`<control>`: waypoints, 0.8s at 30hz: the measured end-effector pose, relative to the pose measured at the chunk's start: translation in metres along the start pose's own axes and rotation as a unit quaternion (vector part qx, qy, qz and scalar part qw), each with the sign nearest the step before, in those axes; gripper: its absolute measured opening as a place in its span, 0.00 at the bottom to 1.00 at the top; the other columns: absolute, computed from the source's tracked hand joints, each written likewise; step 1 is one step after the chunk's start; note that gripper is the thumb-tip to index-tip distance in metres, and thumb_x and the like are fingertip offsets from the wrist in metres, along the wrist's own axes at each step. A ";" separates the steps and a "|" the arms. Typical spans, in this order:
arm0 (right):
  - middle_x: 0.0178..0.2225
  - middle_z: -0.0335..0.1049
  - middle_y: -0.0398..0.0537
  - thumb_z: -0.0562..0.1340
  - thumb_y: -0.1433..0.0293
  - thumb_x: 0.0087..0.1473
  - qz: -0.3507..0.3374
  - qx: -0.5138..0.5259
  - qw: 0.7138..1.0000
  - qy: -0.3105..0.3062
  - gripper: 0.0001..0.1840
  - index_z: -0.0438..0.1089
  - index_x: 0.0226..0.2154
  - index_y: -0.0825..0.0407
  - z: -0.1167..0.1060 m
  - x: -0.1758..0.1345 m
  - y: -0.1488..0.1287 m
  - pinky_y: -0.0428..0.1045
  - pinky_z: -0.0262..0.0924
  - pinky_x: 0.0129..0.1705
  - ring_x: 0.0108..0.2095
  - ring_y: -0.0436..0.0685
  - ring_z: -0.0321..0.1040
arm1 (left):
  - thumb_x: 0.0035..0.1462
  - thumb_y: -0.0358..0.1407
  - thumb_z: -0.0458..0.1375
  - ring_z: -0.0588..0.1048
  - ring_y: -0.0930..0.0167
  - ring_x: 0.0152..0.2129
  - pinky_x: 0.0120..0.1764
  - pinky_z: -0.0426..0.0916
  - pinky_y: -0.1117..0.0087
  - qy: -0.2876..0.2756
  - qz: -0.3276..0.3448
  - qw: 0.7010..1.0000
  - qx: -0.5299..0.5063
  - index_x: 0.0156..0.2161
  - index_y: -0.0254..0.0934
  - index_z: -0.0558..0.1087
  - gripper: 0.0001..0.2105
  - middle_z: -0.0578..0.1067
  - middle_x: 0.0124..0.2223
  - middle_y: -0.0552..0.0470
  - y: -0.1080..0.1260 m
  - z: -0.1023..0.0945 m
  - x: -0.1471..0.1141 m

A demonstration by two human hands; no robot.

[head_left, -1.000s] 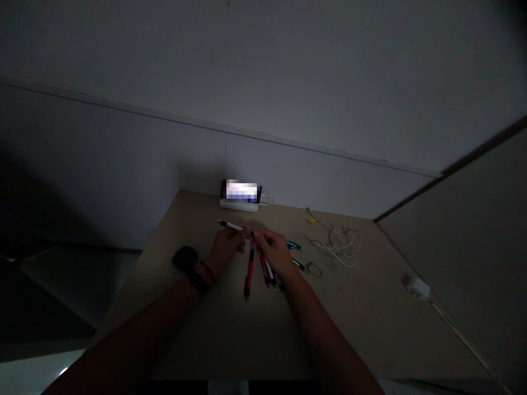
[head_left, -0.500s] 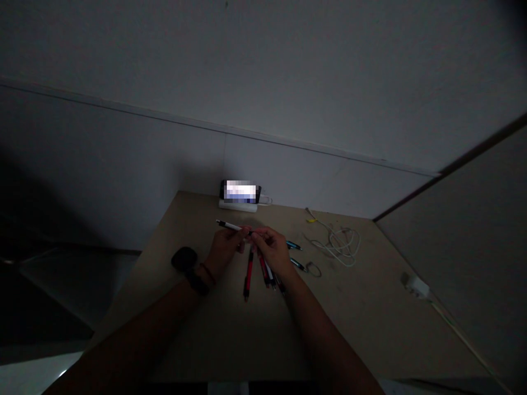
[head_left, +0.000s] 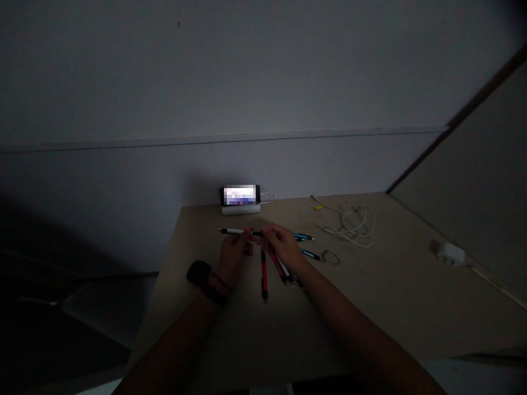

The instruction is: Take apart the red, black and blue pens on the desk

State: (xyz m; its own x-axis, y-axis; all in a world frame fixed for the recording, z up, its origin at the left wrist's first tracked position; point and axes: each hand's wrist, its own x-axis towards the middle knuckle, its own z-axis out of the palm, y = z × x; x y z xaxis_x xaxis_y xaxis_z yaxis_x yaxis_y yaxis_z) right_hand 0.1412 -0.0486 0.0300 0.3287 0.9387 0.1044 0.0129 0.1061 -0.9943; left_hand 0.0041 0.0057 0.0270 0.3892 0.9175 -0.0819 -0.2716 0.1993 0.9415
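Observation:
A white pen with black ends (head_left: 233, 231) is held roughly level above the desk, between my two hands. My left hand (head_left: 235, 251) pinches its white barrel, fingers closed. At the pen's dark right end, my right hand (head_left: 284, 244) is closed with thumb and fingertips together; its fingers partly cover that end. Below the hands lies a red and black pen (head_left: 264, 277). Beside it, partly under my right hand and wrist, are another red pen (head_left: 279, 269) and a white pen (head_left: 285, 270). Two blue pens (head_left: 304, 237) (head_left: 310, 254) stick out to the right of my right hand.
A lit phone (head_left: 240, 195) leans at the wall above a white block (head_left: 241, 210). A coiled white cable (head_left: 349, 226) and a small cable loop (head_left: 330, 257) lie to the right. A white plug adapter (head_left: 451, 254) is at the desk's right edge.
The view has tilted and shifted, so the desk looks rotated. The pen now looks more level, and more of its dark right end shows between my hands. Both hands keep their grip.

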 end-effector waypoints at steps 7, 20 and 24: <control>0.22 0.69 0.41 0.64 0.46 0.52 0.005 0.017 1.000 0.014 0.23 0.70 0.34 0.49 -0.001 0.002 0.003 0.45 0.55 0.19 0.19 0.51 0.63 | 0.46 0.52 0.68 0.68 0.78 0.19 0.23 0.62 0.75 -0.003 -0.012 1.000 -0.015 0.42 0.31 0.79 0.26 0.75 0.30 0.51 -0.003 -0.001 0.003; 0.18 0.69 0.42 0.60 0.43 0.54 0.045 0.034 0.998 -0.032 0.27 0.71 0.26 0.51 0.001 0.000 0.002 0.45 0.52 0.17 0.15 0.49 0.60 | 0.46 0.52 0.68 0.68 0.78 0.19 0.23 0.61 0.76 -0.003 -0.018 1.000 -0.021 0.42 0.31 0.79 0.26 0.75 0.30 0.51 -0.001 0.000 0.002; 0.20 0.70 0.40 0.68 0.48 0.48 0.030 0.025 0.999 -0.015 0.22 0.71 0.27 0.50 0.003 -0.001 0.000 0.45 0.56 0.19 0.17 0.49 0.62 | 0.47 0.52 0.68 0.68 0.78 0.19 0.23 0.61 0.75 -0.011 -0.012 1.000 -0.027 0.42 0.31 0.78 0.25 0.75 0.29 0.52 -0.001 -0.001 0.002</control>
State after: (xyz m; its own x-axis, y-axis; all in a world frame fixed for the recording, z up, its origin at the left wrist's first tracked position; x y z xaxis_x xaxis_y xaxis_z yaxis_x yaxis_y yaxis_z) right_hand 0.1382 -0.0491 0.0302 0.2996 0.9530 0.0452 -0.0536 0.0641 -0.9965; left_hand 0.0047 0.0076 0.0254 0.4153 0.9046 -0.0955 -0.3092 0.2391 0.9205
